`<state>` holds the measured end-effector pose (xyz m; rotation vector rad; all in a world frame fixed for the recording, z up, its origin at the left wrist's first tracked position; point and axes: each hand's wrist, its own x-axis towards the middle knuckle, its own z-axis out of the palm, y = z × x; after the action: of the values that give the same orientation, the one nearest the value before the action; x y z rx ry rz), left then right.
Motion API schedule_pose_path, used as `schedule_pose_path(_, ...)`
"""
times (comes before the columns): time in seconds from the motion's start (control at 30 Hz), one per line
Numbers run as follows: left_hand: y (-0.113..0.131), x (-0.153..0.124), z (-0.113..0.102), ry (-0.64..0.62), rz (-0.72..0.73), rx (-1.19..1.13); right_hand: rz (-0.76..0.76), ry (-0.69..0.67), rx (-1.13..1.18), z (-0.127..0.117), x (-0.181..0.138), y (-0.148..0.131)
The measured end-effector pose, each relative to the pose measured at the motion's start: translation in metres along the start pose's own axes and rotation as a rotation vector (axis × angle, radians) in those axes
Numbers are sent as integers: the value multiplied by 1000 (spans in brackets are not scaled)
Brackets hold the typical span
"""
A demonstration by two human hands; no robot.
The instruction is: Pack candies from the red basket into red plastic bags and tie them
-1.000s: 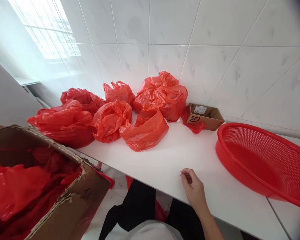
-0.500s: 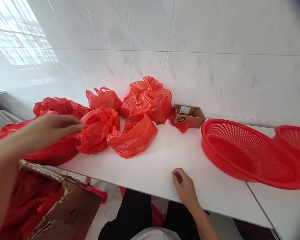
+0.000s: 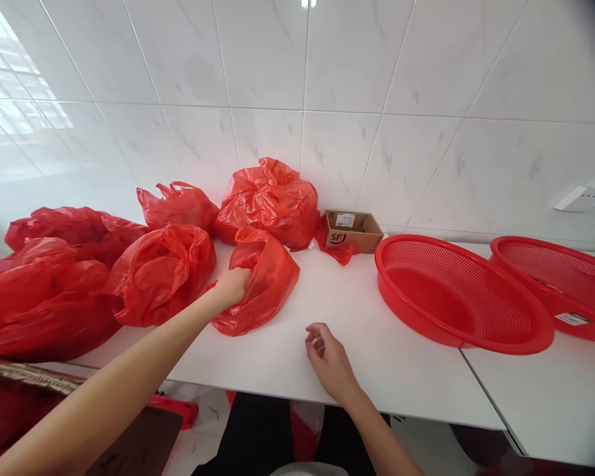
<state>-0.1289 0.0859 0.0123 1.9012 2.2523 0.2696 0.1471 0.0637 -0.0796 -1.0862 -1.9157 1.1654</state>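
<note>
Cardboard [image 3: 79, 423] showed at the far left, low in the picture, the torn edge of a box below the counter [image 3: 357, 370] edge, with red plastic inside it. Above it, on the white counter, we saw a big heap of red bags [image 3: 44, 291] lying against the tiled wall. Beside this heap stood a rounder red bag [image 3: 161, 274], and behind it a smaller one [image 3: 176, 205] near the wall.

Next came our left hand [image 3: 233, 285]. The arm reached forward across the counter edge, and the fingers were closed on the near side of a flatter red bag [image 3: 268, 281], a fold of plastic pinched in the grip. This bag lay on the counter, touching the rounder bag on its left, with its long axis running from near-left to far-right, away from the hand. So the bag extended to the right and a little behind the grip. Behind it, against the wall, sat the largest knotted bag [image 3: 272, 201].

Our right hand [image 3: 327, 357] rested near the front edge of the counter, just to the right of the held bag but apart from it. Its fingers were loosely curled and it held nothing. It was the farther hand; the left already had the bag.

Further right stood a small open carton [image 3: 352, 228] by the wall, then a wide red basket [image 3: 456, 330], and a second red basket [image 3: 550, 297] touching it at the far right.
</note>
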Motion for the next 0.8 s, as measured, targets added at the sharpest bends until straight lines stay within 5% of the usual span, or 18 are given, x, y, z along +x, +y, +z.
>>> schedule_pose_path(0.23,16,-18,-55,160,-52,-147,-246,-98,-177,48,44,-36)
schedule_pose_path(0.37,22,-43,-92,616,-36,-710,-133,-166,-198,62,68,-35)
schedule_pose_path(0.43,29,-54,-100,741,22,-1089,-135,-211,-118,65,80,-35)
schedule_pose_path(0.57,44,-65,-94,609,220,-1656,-165,-298,119,63,95,-41)
schedule_pose_path(0.73,54,-62,-76,393,328,-1743,-205,43,333,46,86,-69)
schedule_pose_path(0.8,58,-60,-71,216,386,-1732,-281,69,416,40,84,-83)
